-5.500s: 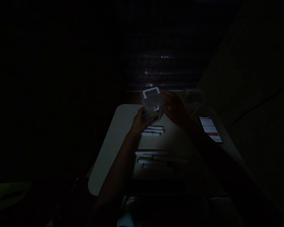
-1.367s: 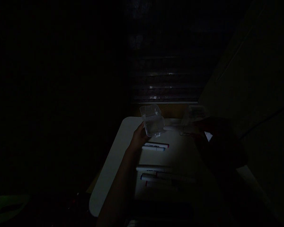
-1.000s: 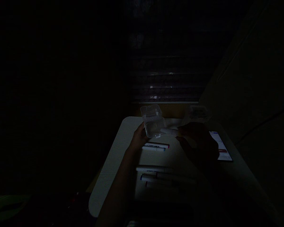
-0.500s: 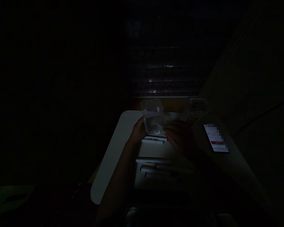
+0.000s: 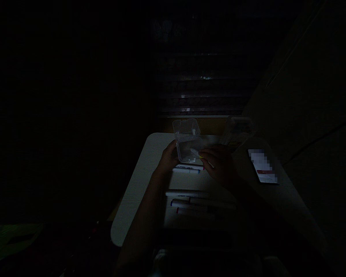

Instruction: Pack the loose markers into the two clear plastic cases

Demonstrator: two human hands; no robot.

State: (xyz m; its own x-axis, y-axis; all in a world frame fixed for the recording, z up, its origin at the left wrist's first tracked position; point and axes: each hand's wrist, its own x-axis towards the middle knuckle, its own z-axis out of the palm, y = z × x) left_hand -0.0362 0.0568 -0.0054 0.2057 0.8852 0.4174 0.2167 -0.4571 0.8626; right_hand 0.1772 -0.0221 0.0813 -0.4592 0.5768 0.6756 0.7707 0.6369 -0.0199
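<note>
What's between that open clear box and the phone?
The head view shows the right hand between them, holding a marker at the mouth of the open box; a second clear container stands farther back.

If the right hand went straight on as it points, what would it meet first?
Probably the clear box in the left hand; the marker in the right hand points toward the box, but depth is unclear.
</note>
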